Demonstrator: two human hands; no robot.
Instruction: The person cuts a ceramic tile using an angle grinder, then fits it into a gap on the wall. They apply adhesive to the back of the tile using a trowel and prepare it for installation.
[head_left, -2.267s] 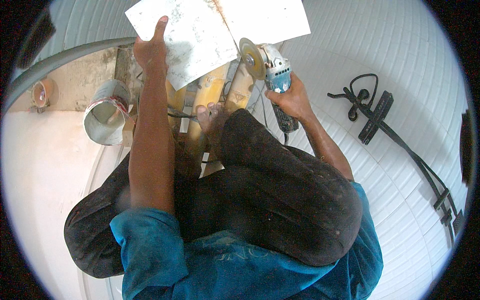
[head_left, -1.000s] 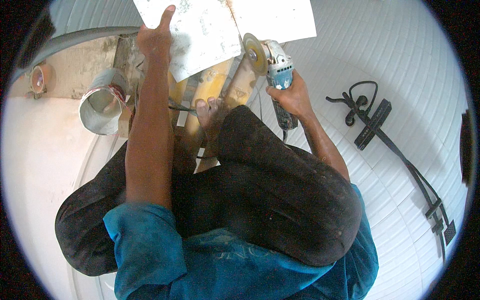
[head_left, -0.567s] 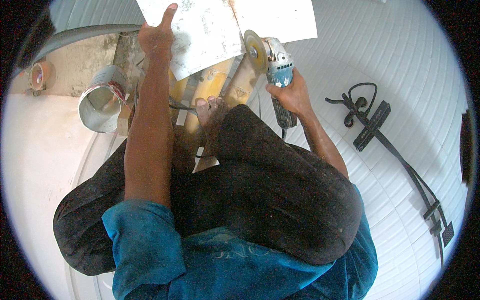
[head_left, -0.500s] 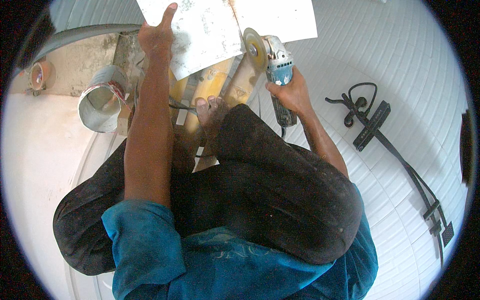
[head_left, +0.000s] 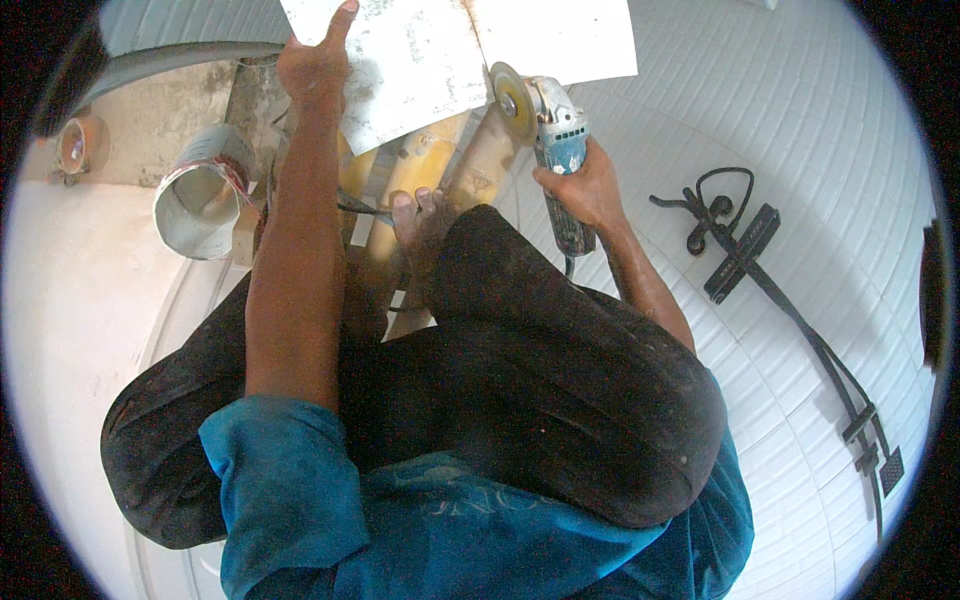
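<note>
Both hands work the tile [head_left: 420, 60] edge; grinder [head_left: 555, 150] alongside.

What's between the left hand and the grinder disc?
Head view: only dusty white tile between the left hand and the grinder disc; a cut line crosses that stretch.

no pkgs, signs or screens, only dark blurred label on grey angle grinder [head_left: 560, 165] body
</note>
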